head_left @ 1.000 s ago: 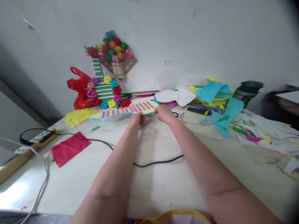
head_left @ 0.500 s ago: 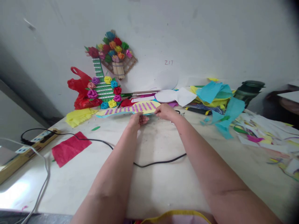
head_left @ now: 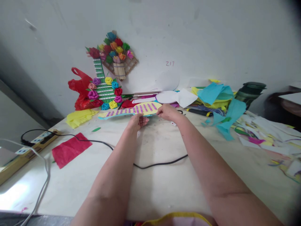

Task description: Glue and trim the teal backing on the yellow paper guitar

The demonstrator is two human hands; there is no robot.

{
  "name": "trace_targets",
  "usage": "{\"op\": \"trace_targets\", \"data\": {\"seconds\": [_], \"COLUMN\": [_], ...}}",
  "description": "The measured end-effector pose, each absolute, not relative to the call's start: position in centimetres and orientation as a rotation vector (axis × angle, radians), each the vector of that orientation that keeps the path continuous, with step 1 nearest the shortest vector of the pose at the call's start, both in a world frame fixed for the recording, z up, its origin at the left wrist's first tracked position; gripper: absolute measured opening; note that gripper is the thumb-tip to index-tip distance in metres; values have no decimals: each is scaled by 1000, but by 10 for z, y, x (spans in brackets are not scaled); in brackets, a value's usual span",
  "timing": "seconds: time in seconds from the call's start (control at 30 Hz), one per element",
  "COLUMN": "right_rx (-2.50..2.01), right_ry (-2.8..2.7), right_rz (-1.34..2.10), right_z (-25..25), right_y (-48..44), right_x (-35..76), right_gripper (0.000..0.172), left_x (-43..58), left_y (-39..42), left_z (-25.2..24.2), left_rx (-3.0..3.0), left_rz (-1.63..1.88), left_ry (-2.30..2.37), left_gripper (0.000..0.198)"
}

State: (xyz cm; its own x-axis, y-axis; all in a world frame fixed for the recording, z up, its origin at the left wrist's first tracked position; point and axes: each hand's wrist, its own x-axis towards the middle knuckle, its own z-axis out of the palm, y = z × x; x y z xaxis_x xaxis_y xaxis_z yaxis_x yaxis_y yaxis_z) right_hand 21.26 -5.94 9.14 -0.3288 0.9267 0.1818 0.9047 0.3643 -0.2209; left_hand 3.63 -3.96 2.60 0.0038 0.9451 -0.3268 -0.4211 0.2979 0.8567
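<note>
Head view: left hand (head_left: 139, 121) clamped on near edge of yellow cutout (head_left: 150, 107), mid-length. Right hand (head_left: 168, 112) pinched on its right end. Cutout, with purple strips, is at the back of the table (head_left: 162, 188), narrow end pointing left, white paper oval (head_left: 167, 97) just behind. Black cable (head_left: 156, 164) runs under forearms. Red sheet (head_left: 70, 150) lies left, black-yellow tool (head_left: 199, 112) right.

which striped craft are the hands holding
The yellow craft with purple strips: left hand and right hand hold its edge. The green craft stands behind, untouched.
</note>
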Motion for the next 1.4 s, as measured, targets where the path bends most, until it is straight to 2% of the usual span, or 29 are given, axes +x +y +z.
{"op": "trace_targets", "data": {"seconds": [0.33, 0.47, 0.8, 1.4], "right_rx": [-1694, -1692, -1556, -1501], "right_ry": [-2428, -2409, -2339, -2367], "right_rz": [-221, -160, 277, 110], "right_z": [93, 92, 98, 91], "right_y": [-73, -70, -60, -58], "right_x": [195, 196, 225, 213], "right_gripper": [29, 28, 21, 21], "left_x": [40, 40, 37, 36], "left_y": [-41, -41, -40, -41], "left_z": [29, 29, 27, 30], "left_rx": [611, 601, 618, 617], "left_rz": [1207, 1226, 1202, 1153], "left_ry": [1141, 1134, 1085, 1100], "left_gripper": [15, 14, 14, 14]}}
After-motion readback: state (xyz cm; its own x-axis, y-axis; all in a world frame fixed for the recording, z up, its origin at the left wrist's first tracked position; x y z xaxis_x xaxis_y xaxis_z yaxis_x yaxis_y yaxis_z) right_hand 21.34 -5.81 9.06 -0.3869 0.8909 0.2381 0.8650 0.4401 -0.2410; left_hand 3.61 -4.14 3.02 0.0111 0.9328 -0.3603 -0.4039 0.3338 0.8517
